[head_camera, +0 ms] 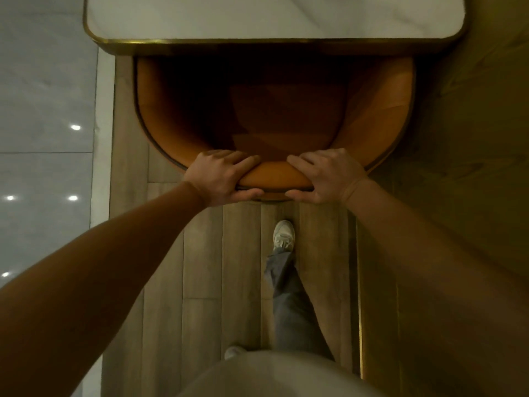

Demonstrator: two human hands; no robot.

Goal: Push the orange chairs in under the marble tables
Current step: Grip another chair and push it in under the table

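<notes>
The orange chair (380, 110) stands directly beyond the fingers, its seat front under the marble table (272, 18) edge. Left hand (224, 177) and right hand (326, 176) grip the backrest top side by side, fingers curled over it. Nearer than the fingers, a white shoe (284, 234) stands on the wooden floor (200, 253).
</notes>
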